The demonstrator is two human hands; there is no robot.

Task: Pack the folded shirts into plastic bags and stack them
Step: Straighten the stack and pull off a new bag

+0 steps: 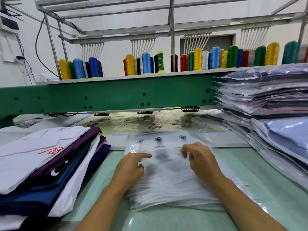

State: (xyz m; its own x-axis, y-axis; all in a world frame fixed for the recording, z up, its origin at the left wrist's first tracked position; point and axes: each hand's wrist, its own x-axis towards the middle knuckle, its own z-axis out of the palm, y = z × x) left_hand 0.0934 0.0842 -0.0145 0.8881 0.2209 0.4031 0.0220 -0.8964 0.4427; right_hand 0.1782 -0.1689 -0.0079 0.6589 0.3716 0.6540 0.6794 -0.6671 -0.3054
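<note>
Machine (106,97) with a green beam, spanning the view behind the bags (166,185), a central pile of empty clear plastic bags taken here as the landmark. Desk (166,219), pale green, lies under the bags and around them. Packed shirts (266,100), each in a bag, form a tall stack right of the bags. Folded shirts (41,164), unbagged, are piled left of the bags: a white one with red print on top, purple and navy ones below. Left hand (131,165) rests on the bags' left part, index finger straight on the top film and the other fingers (139,166) curled under. Right hand (200,159) rests on the bags' right part, its fingers (186,150) bent, tips on the top film; whether they pinch it cannot be told. Thread cones (146,63), in many colours, stand in a row above and behind the bags.
</note>
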